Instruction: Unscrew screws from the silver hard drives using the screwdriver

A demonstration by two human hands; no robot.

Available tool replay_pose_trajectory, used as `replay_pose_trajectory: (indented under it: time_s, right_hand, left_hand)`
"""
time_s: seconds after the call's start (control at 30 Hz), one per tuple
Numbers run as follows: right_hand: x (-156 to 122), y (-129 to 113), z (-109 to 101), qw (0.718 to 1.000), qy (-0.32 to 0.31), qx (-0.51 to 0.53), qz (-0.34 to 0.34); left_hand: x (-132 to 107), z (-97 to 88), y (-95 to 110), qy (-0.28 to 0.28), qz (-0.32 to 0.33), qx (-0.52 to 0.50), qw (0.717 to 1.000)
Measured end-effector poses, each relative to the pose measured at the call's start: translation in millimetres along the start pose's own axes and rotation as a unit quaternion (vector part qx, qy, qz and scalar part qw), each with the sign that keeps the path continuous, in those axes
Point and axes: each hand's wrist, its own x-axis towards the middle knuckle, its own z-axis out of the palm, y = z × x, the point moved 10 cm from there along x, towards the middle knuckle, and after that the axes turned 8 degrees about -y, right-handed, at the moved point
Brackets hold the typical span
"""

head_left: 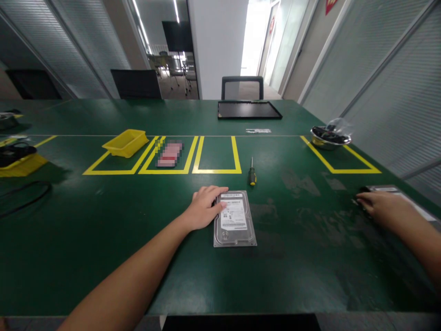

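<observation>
A silver hard disk drive [237, 234] lies flat on the green table, label side up, in front of me. My left hand [206, 209] grips its far left part, with the thumb on the label and the fingers reaching over the far edge. Off to the right, my right hand [382, 209] is closed in a pinch. Something small and greyish shows at its fingertips, but its kind is unclear. Partly hidden behind that hand is a flat silver-and-dark object [416, 207]. A screwdriver [252, 174] with a black and yellow handle lies beyond the drive.
Yellow tape [217, 171] marks several areas on the table [165, 285]. A yellow tray [126, 145] and a blurred-out pink item [170, 154] lie left. A metal bowl [330, 140] with dark parts is at right. Farther back lies a black-framed panel [248, 110].
</observation>
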Motion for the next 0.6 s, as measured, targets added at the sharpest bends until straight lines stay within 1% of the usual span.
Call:
replay_pose_trajectory:
  time_s: [0.07,0.13,0.23,0.4,0.5,0.6]
  right_hand:
    - [1,-3,5,0.999,-0.038,-0.007,-0.010]
    - [2,-4,7,0.998,-0.059,-0.012,-0.009]
    - [2,-5,4,0.998,-0.068,-0.011,-0.006]
    - [0,-18,-1,0.996,-0.078,-0.008,-0.034]
    - [-2,-21,-2,0.995,-0.084,-0.009,-0.046]
    - [-2,-19,-5,0.996,-0.082,-0.003,-0.033]
  left_hand:
    - [0,-0.5,1,-0.001,0.007,-0.005,1.000]
    - [0,-1.0,0,0.001,0.008,-0.007,1.000]
    - [-1,-1.4,0,0.004,0.010,-0.006,1.000]
    - [-2,-1.6,-1,0.002,0.009,0.001,1.000]
    - [-2,-1.7,0,0.003,0.012,0.003,1.000]
    - [-3,-0.2,0,0.000,0.014,0.004,1.000]
